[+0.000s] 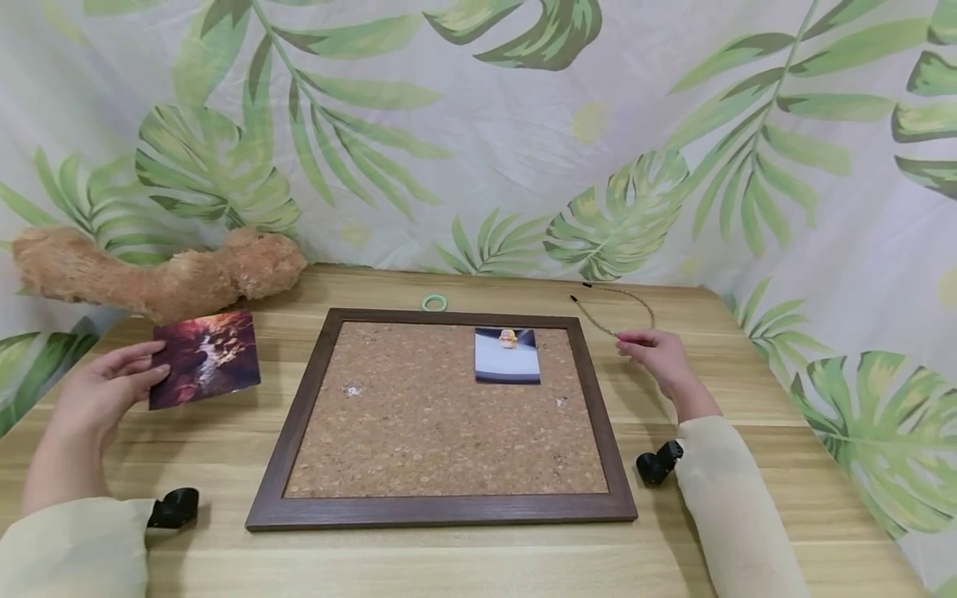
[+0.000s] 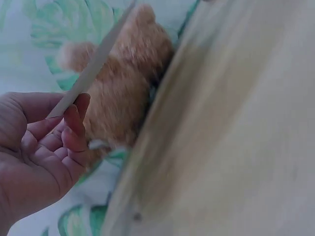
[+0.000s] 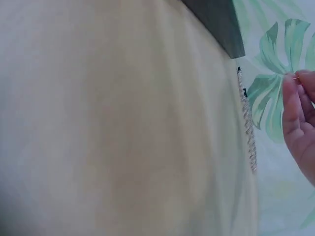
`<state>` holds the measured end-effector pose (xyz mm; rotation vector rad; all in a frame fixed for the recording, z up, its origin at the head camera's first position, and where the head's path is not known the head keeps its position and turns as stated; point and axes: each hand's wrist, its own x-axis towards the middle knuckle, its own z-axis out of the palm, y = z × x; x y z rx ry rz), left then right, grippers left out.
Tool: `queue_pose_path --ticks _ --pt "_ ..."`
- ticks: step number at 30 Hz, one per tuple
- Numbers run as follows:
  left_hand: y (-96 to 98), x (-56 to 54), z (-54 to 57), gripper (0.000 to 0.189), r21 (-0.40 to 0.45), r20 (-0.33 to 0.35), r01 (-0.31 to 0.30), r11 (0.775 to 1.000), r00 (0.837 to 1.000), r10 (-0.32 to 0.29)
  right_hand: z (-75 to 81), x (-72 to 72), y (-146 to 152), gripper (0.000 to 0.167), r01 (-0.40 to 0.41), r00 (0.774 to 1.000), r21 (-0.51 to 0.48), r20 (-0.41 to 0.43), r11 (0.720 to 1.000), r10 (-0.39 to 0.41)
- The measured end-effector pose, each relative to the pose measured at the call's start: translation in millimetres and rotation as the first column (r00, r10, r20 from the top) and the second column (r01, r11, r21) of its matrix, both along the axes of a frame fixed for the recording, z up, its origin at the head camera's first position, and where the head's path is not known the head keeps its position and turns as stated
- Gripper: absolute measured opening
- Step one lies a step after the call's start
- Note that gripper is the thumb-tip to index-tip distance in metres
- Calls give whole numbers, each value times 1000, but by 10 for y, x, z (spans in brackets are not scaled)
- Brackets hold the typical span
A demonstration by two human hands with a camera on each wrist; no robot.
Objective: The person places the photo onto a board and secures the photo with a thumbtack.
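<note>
My left hand (image 1: 105,390) pinches a dark photo (image 1: 205,357) by its left edge, held up left of the corkboard. From the left wrist view the photo is edge-on between the thumb and fingers (image 2: 74,125). My right hand (image 1: 661,361) is right of the board, over the table, its thumb and forefinger pinching a small pin (image 3: 296,78), mostly hidden by the fingertips. The brown-framed corkboard (image 1: 419,440) lies flat on the table. Near its upper right corner, a second photo (image 1: 508,365) is on the cork, with a small yellow and pink pushpin (image 1: 508,337) at its top.
A fluffy brown plush toy (image 1: 172,274) lies at the back left. Behind the board is a green ring (image 1: 434,304). A beaded headband (image 1: 643,301) with black tips lies at the back right, near my right hand. A leaf-print cloth (image 1: 486,141) hangs behind the wooden table (image 1: 419,565).
</note>
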<state>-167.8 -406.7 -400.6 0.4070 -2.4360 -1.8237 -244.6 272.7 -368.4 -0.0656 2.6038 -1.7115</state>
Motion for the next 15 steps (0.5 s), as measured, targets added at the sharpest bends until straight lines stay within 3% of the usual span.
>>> queue_pose_path --ticks 4,9,13,15 --pt "-80 -243 -168 57 -56 -37 -2 998 999 0 86 -77 -83 33 -46 999 -42 0 998 46" --pt "124 -485 -139 53 -45 -65 39 998 997 -42 250 -158 -248 29 -50 999 -54 -19 997 49" --pt "501 -576 42 51 -19 -98 71 997 993 -73 355 -192 -387 26 -41 999 -56 -35 998 39" --pt "784 -525 239 50 -29 -106 97 995 989 -100 391 -200 -455 25 -42 998 -59 -43 997 40"
